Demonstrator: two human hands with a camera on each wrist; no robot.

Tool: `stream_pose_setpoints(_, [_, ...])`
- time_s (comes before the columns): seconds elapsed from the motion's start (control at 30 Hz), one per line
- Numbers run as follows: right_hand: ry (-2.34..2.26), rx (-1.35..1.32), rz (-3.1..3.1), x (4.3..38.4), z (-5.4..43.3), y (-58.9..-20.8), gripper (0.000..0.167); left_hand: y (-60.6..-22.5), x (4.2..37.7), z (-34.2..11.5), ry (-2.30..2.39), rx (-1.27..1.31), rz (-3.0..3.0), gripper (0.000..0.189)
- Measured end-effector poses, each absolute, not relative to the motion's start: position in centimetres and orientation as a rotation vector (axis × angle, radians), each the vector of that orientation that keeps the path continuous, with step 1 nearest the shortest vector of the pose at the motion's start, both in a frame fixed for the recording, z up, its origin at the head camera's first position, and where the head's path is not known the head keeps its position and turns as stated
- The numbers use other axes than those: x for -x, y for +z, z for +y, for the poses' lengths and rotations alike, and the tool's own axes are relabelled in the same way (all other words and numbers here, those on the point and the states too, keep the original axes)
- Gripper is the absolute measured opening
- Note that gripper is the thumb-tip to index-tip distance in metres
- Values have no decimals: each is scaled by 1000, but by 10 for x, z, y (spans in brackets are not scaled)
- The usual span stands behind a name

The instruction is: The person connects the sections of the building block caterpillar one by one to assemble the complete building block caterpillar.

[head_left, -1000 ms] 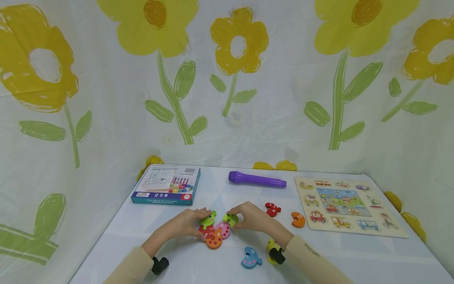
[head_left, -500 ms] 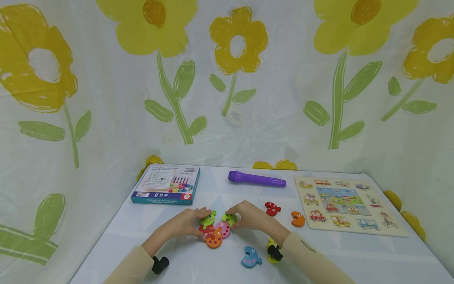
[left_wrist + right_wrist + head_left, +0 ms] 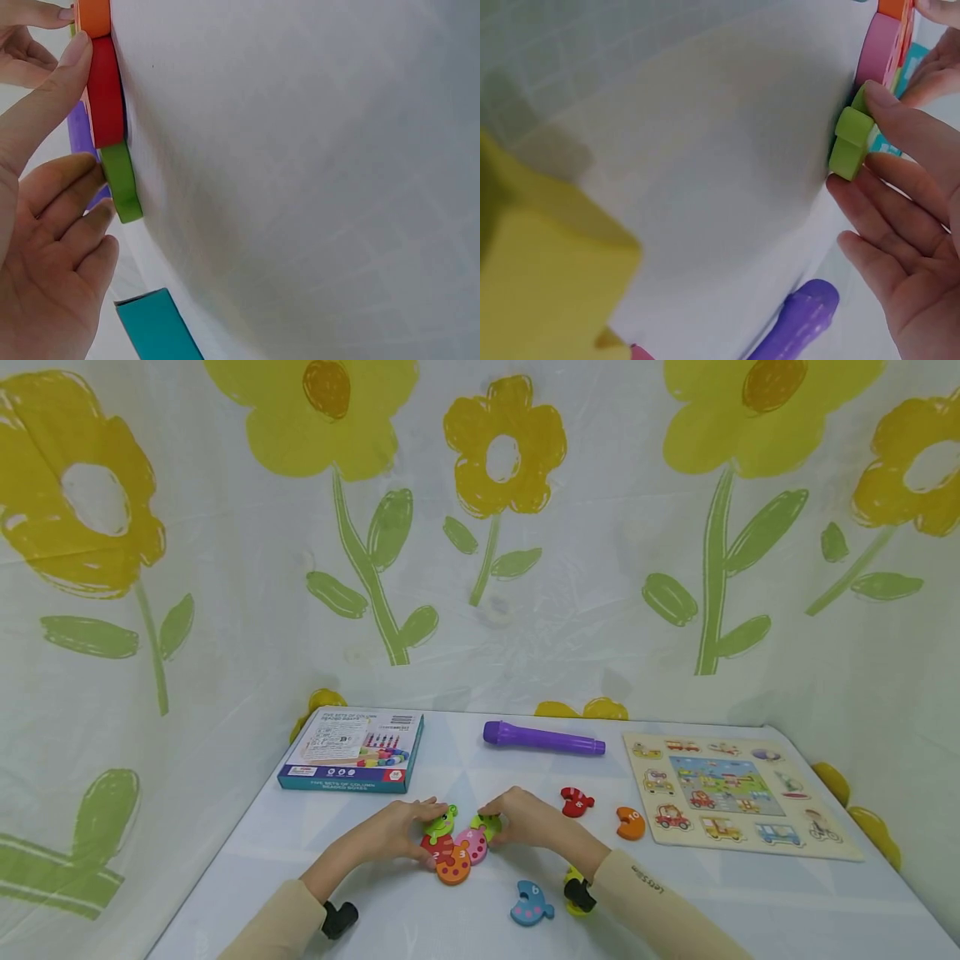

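Numbered caterpillar puzzle pieces lie joined on the table: a green smiling head [image 3: 439,825], a red piece [image 3: 435,845] marked 2, an orange piece [image 3: 453,868] marked 3 and a pink piece [image 3: 475,847] marked 4. My left hand [image 3: 397,831] holds the head end, its thumb on the red piece and fingertips at the green head [image 3: 122,180]. Between thumb and fingers, my right hand [image 3: 528,818] pinches another green piece [image 3: 850,142] at the pink piece's edge. Fingers partly cover this green piece in the head view; its number is hidden.
Loose pieces lie to the right: blue 6 [image 3: 531,905], red 8 [image 3: 576,802], orange 10 [image 3: 630,824], and a yellow one [image 3: 576,906] under the right wrist camera. Behind are a boxed set [image 3: 351,752], a purple toy microphone [image 3: 543,739] and a vehicle puzzle board [image 3: 735,793].
The green piece in my right hand has shifted slightly against the pink piece, first left, then a little back right. My left hand has stayed in place.
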State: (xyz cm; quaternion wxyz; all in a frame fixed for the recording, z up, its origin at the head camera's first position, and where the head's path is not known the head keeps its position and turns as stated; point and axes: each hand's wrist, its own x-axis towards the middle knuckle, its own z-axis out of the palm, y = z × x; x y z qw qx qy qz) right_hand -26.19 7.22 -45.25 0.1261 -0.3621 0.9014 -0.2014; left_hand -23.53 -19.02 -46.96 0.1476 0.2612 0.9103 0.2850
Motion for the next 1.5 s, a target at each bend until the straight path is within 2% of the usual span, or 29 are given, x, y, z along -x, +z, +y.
stream_pose_setpoints(0.73, [-665, 1056, 2620, 258, 86, -446, 45, -464, 236, -190, 766, -796, 2625, 82])
stream_pose_setpoints(1.5, [-722, 978, 2636, 217, 124, -443, 40, -468, 235, -190, 776, -762, 2623, 80])
